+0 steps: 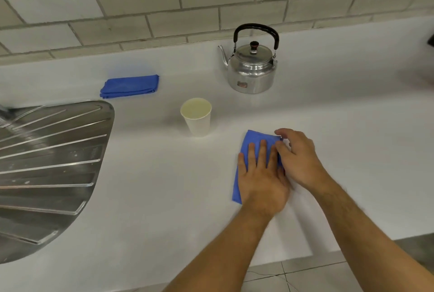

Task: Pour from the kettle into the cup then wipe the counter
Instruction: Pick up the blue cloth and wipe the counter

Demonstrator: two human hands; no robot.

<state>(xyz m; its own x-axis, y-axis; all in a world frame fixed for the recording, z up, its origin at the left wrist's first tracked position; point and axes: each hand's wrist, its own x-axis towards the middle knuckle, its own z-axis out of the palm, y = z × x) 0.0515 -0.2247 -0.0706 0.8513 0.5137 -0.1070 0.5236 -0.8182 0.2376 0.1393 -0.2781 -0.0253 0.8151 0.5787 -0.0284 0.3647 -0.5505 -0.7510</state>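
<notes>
Now you have both hands on the blue cloth [252, 150] in front of you: your left hand [263, 179] lies flat with fingers spread, pressing it to the white counter [317, 108]; your right hand [298, 157] is loosely curled at its far right edge, fingertips on the fabric, gripping nothing firmly as far as can be seen. The main risk is the paper cup [196, 116], which stands near the cloth, up and to the left, and looks light and full almost to the rim; a wide sweep leftward would likely knock it and flood what you are wiping. The kettle [252, 66] sits upright well behind, lid on, spout pointing left, out of the way. A second folded blue cloth [130, 86] lies by the steel drainer [51, 162]. The cloth under your palms looks soft, folded lengthwise, and may bunch if pushed unevenly
</notes>
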